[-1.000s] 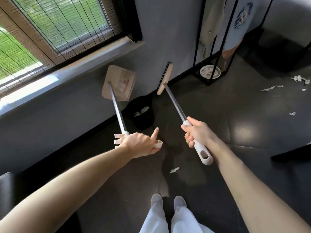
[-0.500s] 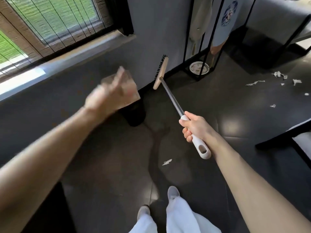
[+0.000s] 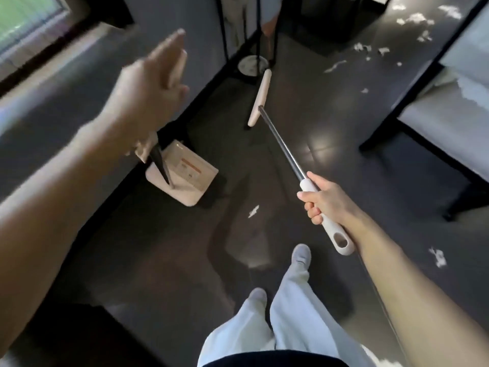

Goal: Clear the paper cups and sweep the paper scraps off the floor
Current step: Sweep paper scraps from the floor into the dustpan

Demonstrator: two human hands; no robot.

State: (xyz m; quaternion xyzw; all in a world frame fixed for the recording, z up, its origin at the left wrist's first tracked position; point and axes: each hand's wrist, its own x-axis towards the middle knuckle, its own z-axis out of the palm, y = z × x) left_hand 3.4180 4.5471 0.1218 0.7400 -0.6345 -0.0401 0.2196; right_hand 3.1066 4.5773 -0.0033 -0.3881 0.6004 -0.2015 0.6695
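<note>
My right hand [image 3: 321,203] grips the white grip of a broom whose metal pole [image 3: 281,147] slants up to a beige head [image 3: 260,98] on the dark floor. My left hand [image 3: 148,86] is raised and blurred, with its fingers stretched out. Below its wrist a beige dustpan [image 3: 185,181] sits on the floor by the wall, and its dark handle [image 3: 158,160] rises toward my forearm. I cannot tell whether they touch. One paper scrap [image 3: 253,211] lies near my feet, another scrap [image 3: 438,256] at the right, and several scraps [image 3: 365,47] lie far right. No paper cup shows.
A black metal rack with a round white base [image 3: 250,65] stands against the wall ahead. A black-framed table [image 3: 447,112] fills the right side. The window [image 3: 23,22] is at top left, a dark object [image 3: 79,337] at bottom left. My feet [image 3: 300,256] stand at bottom centre.
The view turned right and down. The dustpan went from raised in my left hand to the floor, and that hand now has spread fingers. My right hand brought the broom head down onto the floor.
</note>
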